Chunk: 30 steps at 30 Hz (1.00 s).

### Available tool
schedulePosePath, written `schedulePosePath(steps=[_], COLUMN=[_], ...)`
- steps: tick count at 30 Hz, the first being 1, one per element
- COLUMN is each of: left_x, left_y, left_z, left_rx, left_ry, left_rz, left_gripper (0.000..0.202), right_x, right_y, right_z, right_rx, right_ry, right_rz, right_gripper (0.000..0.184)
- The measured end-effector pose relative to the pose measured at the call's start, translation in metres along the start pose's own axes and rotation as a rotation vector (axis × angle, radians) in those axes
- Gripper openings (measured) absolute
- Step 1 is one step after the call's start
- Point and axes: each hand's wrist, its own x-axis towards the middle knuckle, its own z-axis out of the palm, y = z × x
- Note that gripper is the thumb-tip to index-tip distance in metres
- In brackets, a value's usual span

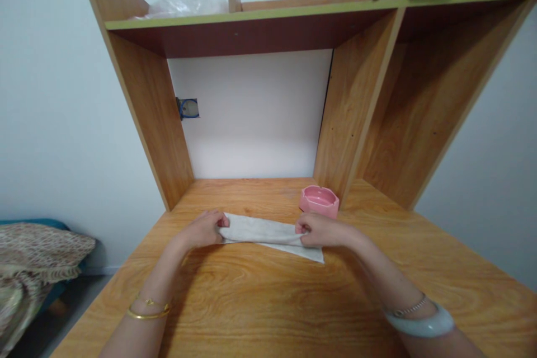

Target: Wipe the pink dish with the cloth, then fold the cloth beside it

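Shelf unit (260, 14): wood-grain panels, yellow-green front edge.
Desk (268, 307): smooth wood-grain; broad room on near side.
Cloth (260, 230): pale, thin, folded strip over desk, between hands.
Left hand (207, 227): curled, pinching left end.
Right hand (321, 229): curled, pinching right end.
Pink dish (318, 201): glossy, faceted; just beyond right hand.

The left hand (213, 227) and right hand (321, 230) are pinching a folded pale cloth (260, 230); just beyond the right hand, a pink dish (319, 201) is standing on the surface (260, 302).
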Motion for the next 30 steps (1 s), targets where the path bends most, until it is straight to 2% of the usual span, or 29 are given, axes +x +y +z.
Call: schedulePosePath(steps=[6, 10, 14, 17, 21, 25, 28, 30], left_x=[-0.003, -0.010, -0.013, -0.013, -0.016, -0.018, -0.014, -0.009], left_y=[0.010, 0.018, 0.018, 0.016, 0.018, 0.021, 0.020, 0.018], left_z=[-0.014, -0.023, -0.027, -0.028, -0.029, -0.028, -0.025, -0.021], left_rx=[-0.232, -0.574, -0.854, -0.981, -1.169, -1.187, -1.029, -0.882], left_ry=[0.012, 0.081, 0.164, 0.142, 0.094, 0.093, 0.047, 0.071], left_rz=[0.012, 0.077, -0.002, -0.035, -0.004, -0.023, -0.064, -0.102], left_gripper=[0.019, 0.016, 0.019, 0.023, 0.020, 0.019, 0.021, 0.019], right_x=[-0.010, -0.019, -0.023, -0.023, -0.026, -0.026, -0.021, -0.015], right_y=[0.009, 0.009, 0.008, 0.011, 0.014, 0.013, 0.014, 0.015], right_z=[-0.020, -0.033, -0.039, -0.038, -0.037, -0.038, -0.036, -0.033], right_rx=[0.270, 0.421, 0.540, 0.651, 0.755, 0.773, 0.665, 0.553], right_ry=[0.037, 0.182, 0.307, 0.315, 0.284, 0.288, 0.336, 0.353], right_rz=[-0.047, -0.100, -0.108, -0.096, -0.084, -0.106, -0.097, -0.103], right_gripper=[0.014, 0.012, 0.017, 0.024, 0.028, 0.028, 0.023, 0.017])
